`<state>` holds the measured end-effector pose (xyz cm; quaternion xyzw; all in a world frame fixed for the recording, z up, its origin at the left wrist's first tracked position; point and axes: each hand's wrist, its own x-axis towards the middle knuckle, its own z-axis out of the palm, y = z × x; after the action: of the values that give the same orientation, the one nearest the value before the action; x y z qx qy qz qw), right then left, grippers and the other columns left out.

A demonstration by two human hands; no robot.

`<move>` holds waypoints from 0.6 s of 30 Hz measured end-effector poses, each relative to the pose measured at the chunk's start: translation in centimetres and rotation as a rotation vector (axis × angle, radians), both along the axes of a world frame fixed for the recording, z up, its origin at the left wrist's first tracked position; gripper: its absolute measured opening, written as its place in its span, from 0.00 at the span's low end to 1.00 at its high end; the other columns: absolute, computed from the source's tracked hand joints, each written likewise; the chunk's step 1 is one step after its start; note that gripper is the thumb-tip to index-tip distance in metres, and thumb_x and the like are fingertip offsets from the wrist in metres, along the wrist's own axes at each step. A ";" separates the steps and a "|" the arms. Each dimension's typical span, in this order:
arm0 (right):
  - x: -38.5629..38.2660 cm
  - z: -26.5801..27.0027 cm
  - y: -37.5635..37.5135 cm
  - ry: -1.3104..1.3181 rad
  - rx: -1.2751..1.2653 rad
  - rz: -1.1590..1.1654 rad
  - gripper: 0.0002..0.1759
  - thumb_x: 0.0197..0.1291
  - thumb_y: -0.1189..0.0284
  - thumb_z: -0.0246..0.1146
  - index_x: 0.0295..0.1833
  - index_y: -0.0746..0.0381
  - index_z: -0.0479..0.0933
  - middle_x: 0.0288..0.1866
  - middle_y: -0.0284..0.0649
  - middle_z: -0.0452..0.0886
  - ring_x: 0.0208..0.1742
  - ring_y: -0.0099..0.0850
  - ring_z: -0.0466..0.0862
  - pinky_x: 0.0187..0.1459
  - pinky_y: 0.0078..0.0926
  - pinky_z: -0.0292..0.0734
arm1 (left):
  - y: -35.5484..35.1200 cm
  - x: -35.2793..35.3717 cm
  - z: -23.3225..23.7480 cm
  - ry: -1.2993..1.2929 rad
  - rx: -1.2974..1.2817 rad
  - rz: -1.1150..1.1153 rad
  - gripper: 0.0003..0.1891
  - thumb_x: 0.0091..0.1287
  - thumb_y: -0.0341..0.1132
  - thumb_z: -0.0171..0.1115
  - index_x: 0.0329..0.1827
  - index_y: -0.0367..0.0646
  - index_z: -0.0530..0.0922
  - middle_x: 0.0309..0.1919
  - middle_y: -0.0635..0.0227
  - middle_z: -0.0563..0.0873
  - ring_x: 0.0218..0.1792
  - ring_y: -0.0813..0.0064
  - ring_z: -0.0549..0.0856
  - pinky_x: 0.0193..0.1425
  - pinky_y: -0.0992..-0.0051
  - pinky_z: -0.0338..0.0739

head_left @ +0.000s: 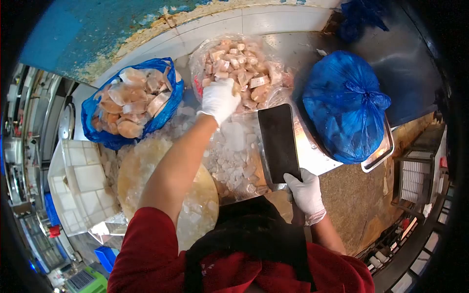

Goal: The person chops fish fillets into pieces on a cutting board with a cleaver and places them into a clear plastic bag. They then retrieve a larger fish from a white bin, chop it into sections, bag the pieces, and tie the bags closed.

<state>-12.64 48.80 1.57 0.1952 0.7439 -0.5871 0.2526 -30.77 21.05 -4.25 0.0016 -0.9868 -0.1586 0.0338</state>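
Note:
My left hand [220,101], in a white glove, reaches to the near edge of a heap of pale pink meat or fish chunks [242,61] in a clear plastic bag [279,95]. Its fingers curl down against the chunks, with a brownish-pink piece at their edge; the fingertips are hidden. My right hand [308,194], gloved too, is closed round the handle of a cleaver [278,141]. The cleaver's broad dark blade points away from me, beside crushed ice [233,158]. Left of the clear bag, an open blue bag [171,115] holds larger pale pieces [132,100].
A round cutting board [202,210] strewn with ice lies under my left forearm. White crates [80,185] stand at the left. On the right, a knotted, full blue bag [344,110] rests on a metal tray [388,151]. A tiled wall [215,24] runs behind the counter.

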 end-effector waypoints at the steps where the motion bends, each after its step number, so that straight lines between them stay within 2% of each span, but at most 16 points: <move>1: 0.1 0.1 0.1 -0.006 0.006 0.008 0.11 0.66 0.70 0.67 0.45 0.68 0.83 0.25 0.32 0.81 0.22 0.18 0.75 0.25 0.22 0.71 | -0.8 -0.3 -0.1 0.000 0.002 -0.007 0.20 0.61 0.48 0.70 0.47 0.42 0.83 0.40 0.52 0.88 0.44 0.52 0.87 0.50 0.59 0.79; 3: 0.3 0.6 0.1 -0.012 0.017 0.013 0.11 0.65 0.70 0.67 0.45 0.68 0.83 0.25 0.32 0.81 0.22 0.18 0.75 0.24 0.23 0.71 | -1.9 -0.4 0.0 0.121 0.387 0.026 0.18 0.63 0.45 0.67 0.48 0.41 0.82 0.41 0.48 0.88 0.41 0.50 0.87 0.48 0.57 0.81; 4: 0.3 0.8 0.1 -0.025 0.043 0.029 0.11 0.65 0.70 0.67 0.46 0.68 0.83 0.25 0.33 0.81 0.22 0.19 0.76 0.23 0.23 0.72 | -2.1 -0.3 0.3 0.059 0.506 0.061 0.19 0.63 0.41 0.68 0.54 0.42 0.81 0.45 0.50 0.88 0.45 0.48 0.87 0.50 0.57 0.80; 5: 0.3 1.1 0.1 -0.039 0.071 0.045 0.12 0.65 0.70 0.67 0.46 0.68 0.83 0.25 0.33 0.81 0.22 0.19 0.77 0.23 0.24 0.72 | -2.0 -0.1 0.4 0.060 0.511 0.057 0.19 0.63 0.41 0.68 0.54 0.42 0.81 0.45 0.50 0.88 0.45 0.48 0.87 0.50 0.57 0.80; 7: 0.4 1.6 -0.1 -0.028 0.086 0.040 0.12 0.65 0.70 0.67 0.46 0.69 0.83 0.25 0.33 0.81 0.21 0.20 0.77 0.23 0.24 0.73 | -1.6 0.3 0.3 0.246 0.350 0.005 0.17 0.65 0.39 0.69 0.54 0.42 0.82 0.45 0.51 0.88 0.46 0.54 0.88 0.51 0.66 0.81; 8: 0.4 1.7 -0.1 -0.017 0.092 0.035 0.13 0.65 0.69 0.67 0.47 0.69 0.83 0.25 0.34 0.81 0.21 0.20 0.77 0.23 0.24 0.73 | -1.4 0.3 -0.9 0.360 0.399 -0.066 0.19 0.63 0.38 0.70 0.57 0.45 0.82 0.49 0.57 0.87 0.49 0.57 0.85 0.55 0.62 0.79; 9: 0.5 1.7 0.0 -0.018 0.095 0.034 0.13 0.65 0.69 0.67 0.47 0.69 0.83 0.25 0.34 0.81 0.21 0.20 0.77 0.23 0.24 0.73 | -0.6 0.7 0.1 0.360 0.402 -0.066 0.19 0.63 0.38 0.70 0.57 0.45 0.82 0.49 0.57 0.87 0.49 0.57 0.85 0.55 0.62 0.79; 11: 0.7 1.5 0.1 -0.027 0.079 0.017 0.13 0.65 0.68 0.68 0.47 0.69 0.83 0.25 0.34 0.81 0.21 0.20 0.77 0.23 0.24 0.74 | 2.3 1.7 3.1 0.448 -0.094 -0.128 0.24 0.57 0.36 0.72 0.60 0.50 0.81 0.53 0.66 0.83 0.53 0.59 0.80 0.58 0.57 0.74; 12: 0.8 1.4 0.2 -0.028 0.080 0.013 0.13 0.65 0.68 0.68 0.47 0.69 0.83 0.25 0.34 0.81 0.21 0.20 0.77 0.23 0.24 0.74 | 3.2 1.1 2.8 0.302 -0.146 -0.210 0.29 0.53 0.37 0.74 0.62 0.53 0.79 0.55 0.69 0.80 0.56 0.61 0.77 0.59 0.55 0.70; 13: 1.0 1.1 0.3 -0.041 0.068 0.000 0.14 0.65 0.68 0.68 0.47 0.69 0.83 0.24 0.34 0.81 0.21 0.20 0.77 0.23 0.24 0.74 | 4.0 0.7 2.3 0.303 -0.145 -0.213 0.29 0.53 0.37 0.74 0.62 0.53 0.79 0.55 0.69 0.80 0.56 0.61 0.77 0.59 0.55 0.70; 15: 1.3 0.5 0.6 -0.051 0.054 -0.018 0.14 0.65 0.68 0.68 0.47 0.69 0.83 0.24 0.34 0.82 0.21 0.19 0.77 0.23 0.23 0.74 | 5.2 -0.1 1.3 0.132 -0.279 -0.435 0.30 0.52 0.39 0.75 0.61 0.52 0.79 0.54 0.67 0.81 0.56 0.62 0.78 0.58 0.57 0.70; 18: 2.1 -0.3 0.9 -0.041 0.043 -0.039 0.14 0.66 0.68 0.68 0.47 0.70 0.82 0.21 0.34 0.80 0.19 0.19 0.76 0.22 0.22 0.72 | 5.8 -1.9 0.7 0.102 -0.321 -0.443 0.28 0.53 0.40 0.75 0.59 0.51 0.80 0.52 0.66 0.82 0.56 0.63 0.79 0.59 0.57 0.70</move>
<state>-10.52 49.75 1.29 0.2269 0.7472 -0.5716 0.2519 -32.70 26.87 -3.51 -0.2273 -0.9726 -0.0038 0.0479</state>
